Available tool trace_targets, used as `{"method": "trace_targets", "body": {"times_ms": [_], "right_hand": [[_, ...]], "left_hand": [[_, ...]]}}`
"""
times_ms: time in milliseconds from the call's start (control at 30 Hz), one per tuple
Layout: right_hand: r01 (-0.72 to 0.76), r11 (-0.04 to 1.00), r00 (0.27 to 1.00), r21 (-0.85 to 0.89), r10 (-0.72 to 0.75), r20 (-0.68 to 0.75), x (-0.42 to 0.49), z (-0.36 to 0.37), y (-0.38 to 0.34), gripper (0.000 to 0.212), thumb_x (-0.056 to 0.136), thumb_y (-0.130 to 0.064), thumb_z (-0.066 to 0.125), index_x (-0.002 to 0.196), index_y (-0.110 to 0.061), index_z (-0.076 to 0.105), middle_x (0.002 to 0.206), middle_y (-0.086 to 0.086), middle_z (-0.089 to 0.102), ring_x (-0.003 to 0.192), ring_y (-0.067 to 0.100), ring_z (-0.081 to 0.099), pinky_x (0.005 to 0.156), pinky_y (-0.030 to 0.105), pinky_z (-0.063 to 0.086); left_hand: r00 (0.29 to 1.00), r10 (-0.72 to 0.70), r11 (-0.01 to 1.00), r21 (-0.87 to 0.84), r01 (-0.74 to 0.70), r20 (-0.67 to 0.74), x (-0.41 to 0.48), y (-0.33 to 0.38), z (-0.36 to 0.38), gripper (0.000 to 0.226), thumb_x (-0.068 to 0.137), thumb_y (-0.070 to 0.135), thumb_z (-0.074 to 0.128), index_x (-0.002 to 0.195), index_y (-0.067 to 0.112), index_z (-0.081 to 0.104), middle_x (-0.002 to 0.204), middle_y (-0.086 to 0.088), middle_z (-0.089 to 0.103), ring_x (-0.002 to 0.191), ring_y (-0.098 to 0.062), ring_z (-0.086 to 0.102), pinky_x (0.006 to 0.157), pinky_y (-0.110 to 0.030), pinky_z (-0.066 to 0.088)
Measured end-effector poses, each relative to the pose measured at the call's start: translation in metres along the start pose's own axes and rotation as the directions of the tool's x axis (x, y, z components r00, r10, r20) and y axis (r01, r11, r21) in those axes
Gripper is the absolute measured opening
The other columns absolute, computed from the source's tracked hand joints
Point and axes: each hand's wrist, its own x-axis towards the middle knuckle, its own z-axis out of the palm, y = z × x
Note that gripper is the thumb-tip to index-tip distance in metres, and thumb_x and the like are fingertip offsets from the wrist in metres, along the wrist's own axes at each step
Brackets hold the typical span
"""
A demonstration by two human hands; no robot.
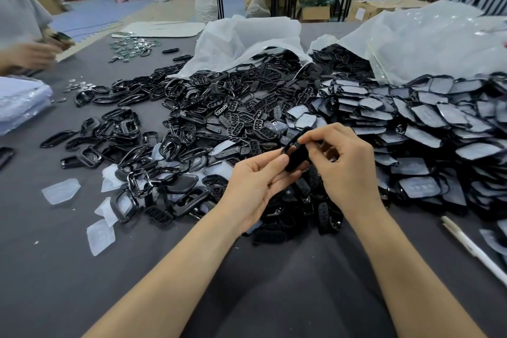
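Between left grip [258,184], right grip [345,170]: black shell [295,156]

No text, label, brand, number or sign can be read. Nothing legible is seen on the held part [295,152], the pile [247,96], the bags [247,35], the boxes [315,12] at the back or the pen [472,247]. Any print there is too small or blurred.
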Motion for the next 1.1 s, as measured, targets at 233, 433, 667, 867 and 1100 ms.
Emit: {"method": "trace_targets", "body": {"times_ms": [233, 433, 667, 867, 1100], "right_hand": [[0.011, 0.996, 0.999, 0.089, -0.007, -0.045, -0.003, 0.004, -0.001, 0.019, 0.085, 0.002, 0.065, 0.083, -0.016, 0.071, 0.086, -0.007, 0.065, 0.081, 0.015, 0.058, 0.07, 0.018, 0.044], [-0.05, 0.966, 0.996, 0.254, 0.068, -0.065, -0.005, 0.01, -0.001, 0.031, 0.085, -0.002, 0.065, 0.096, -0.031, 0.067, 0.107, -0.008, 0.058, 0.078, 0.004, 0.055, 0.069, 0.014, 0.043], [-0.355, 0.78, 0.929, 0.516, 0.355, 0.102, 0.0, 0.011, 0.008, 0.034, 0.086, -0.006, 0.067, 0.108, -0.032, 0.061, 0.085, 0.006, 0.065, 0.072, 0.015, 0.061, 0.068, 0.03, 0.053], [-0.412, 0.709, 0.904, 0.572, 0.394, 0.163, 0.001, 0.014, 0.01, 0.026, 0.088, -0.002, 0.063, 0.099, -0.025, 0.068, 0.074, -0.004, 0.069, 0.076, 0.015, 0.063, 0.081, 0.039, 0.053], [-0.438, 0.674, 0.887, 0.594, 0.431, 0.165, 0.002, 0.013, 0.009, 0.019, 0.088, -0.001, 0.062, 0.096, -0.018, 0.069, 0.087, 0.007, 0.069, 0.085, 0.024, 0.064, 0.088, 0.049, 0.051]], "left_hand": [[0.999, 0.032, 0.999, 0.02, -0.032, 0.036, 0.0, 0.001, 0.002, 0.021, 0.087, 0.0, 0.057, 0.09, 0.006, 0.076, 0.098, -0.013, 0.074, 0.089, -0.019, 0.072, 0.073, -0.02, 0.056], [0.996, 0.068, 0.996, 0.05, -0.071, 0.064, 0.0, 0.0, 0.001, 0.027, 0.094, -0.002, 0.051, 0.091, 0.008, 0.076, 0.098, -0.011, 0.075, 0.091, -0.019, 0.072, 0.075, -0.02, 0.056], [0.991, 0.137, 0.98, 0.145, -0.137, 0.013, -0.001, -0.002, 0.001, 0.018, 0.095, -0.002, 0.051, 0.101, 0.003, 0.068, 0.095, -0.011, 0.075, 0.091, -0.023, 0.072, 0.075, -0.021, 0.055], [0.99, 0.137, 0.982, 0.134, -0.132, -0.024, -0.001, -0.001, 0.002, 0.008, 0.086, 0.003, 0.063, 0.094, 0.001, 0.066, 0.085, -0.007, 0.075, 0.084, -0.018, 0.073, 0.073, -0.021, 0.056], [0.986, 0.166, 0.939, 0.308, -0.154, -0.014, -0.001, -0.003, -0.001, 0.017, 0.076, 0.006, 0.074, 0.088, 0.017, 0.073, 0.09, -0.002, 0.075, 0.087, -0.012, 0.07, 0.076, -0.021, 0.054]]}}
